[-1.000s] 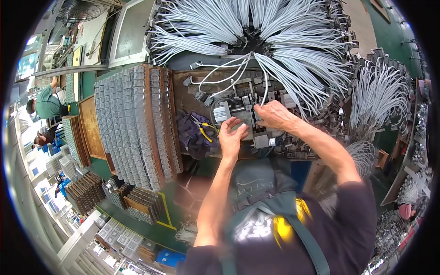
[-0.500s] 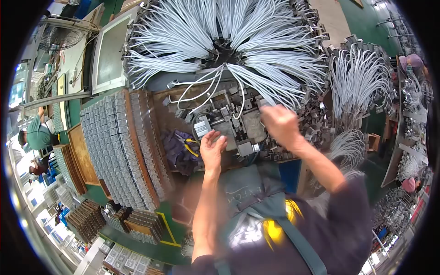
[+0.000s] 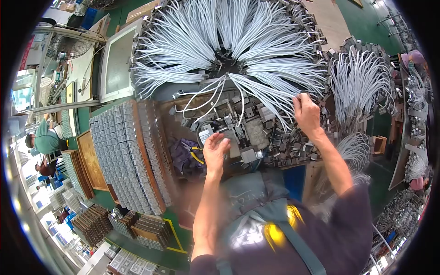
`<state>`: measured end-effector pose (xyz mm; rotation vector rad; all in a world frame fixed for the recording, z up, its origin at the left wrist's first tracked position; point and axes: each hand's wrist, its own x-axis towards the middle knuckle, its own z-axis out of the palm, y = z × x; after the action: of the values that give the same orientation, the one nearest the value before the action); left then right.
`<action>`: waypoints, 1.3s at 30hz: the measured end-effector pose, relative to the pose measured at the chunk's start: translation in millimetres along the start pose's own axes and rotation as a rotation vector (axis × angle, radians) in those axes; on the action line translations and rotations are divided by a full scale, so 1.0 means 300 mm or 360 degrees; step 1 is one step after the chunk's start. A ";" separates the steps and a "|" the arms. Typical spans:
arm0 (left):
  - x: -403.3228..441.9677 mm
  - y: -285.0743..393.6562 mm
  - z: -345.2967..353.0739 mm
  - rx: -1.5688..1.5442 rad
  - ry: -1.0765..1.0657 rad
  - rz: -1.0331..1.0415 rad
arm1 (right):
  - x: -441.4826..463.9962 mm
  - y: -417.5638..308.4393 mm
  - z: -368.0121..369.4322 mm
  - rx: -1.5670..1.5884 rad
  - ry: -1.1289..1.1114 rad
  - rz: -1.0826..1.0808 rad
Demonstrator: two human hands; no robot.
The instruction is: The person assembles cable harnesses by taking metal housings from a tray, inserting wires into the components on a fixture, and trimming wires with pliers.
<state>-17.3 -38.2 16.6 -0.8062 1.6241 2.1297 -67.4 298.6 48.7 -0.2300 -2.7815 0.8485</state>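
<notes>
My left hand hovers over the near left of a metal fixture, its fingers loosely curled and apart, with nothing seen between them. A pale metal block sits just beyond its fingertips. My right hand is at the right edge of a fan of white cables, fingers bent together beside the cable ends. What they grip, if anything, is too small to make out. Yellow-handled pliers lie on a dark cloth left of my left hand.
Many small metal parts are heaped right of the fixture. Stacked trays of grey pieces stand at left. Another bundle of white cables hangs at right. A person in green is far left.
My right hand has moved right and slightly up, from beside the fixture to the cable ends. My left hand stays over the fixture's near left. The view has shifted slightly.
</notes>
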 end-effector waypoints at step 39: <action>-0.108 0.828 -1.572 0.0121 0.1153 0.0917 | 0.027 -0.263 -0.056 -0.0021 -0.2230 -0.0412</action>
<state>-28.3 -557.8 139.0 -1.3152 2.5416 2.2428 -77.4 244.5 108.2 1.1398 -3.8256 1.1952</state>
